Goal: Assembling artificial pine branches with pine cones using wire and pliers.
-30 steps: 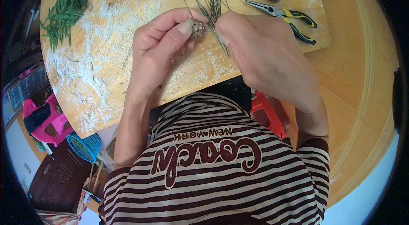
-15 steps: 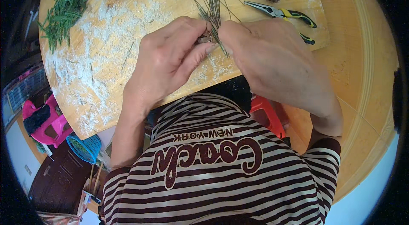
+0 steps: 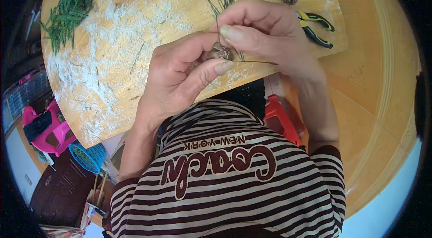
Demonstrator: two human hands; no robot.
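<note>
Striped shirt (image 3: 225,193), maroon and cream (lettered)

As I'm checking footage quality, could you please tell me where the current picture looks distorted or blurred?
Head view: fisheye rounding leaves black corners; same view, the right hand blurs toward its wrist, while the pliers' handles look fairly crisp.

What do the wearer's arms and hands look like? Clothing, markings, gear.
Left hand and right hand: bare, no gloves; no rings or watch visible. Forearms bare, no cables. Left sleeve and right sleeve: dark maroon and off-white stripes, ending in solid dark maroon cuffs.
</note>
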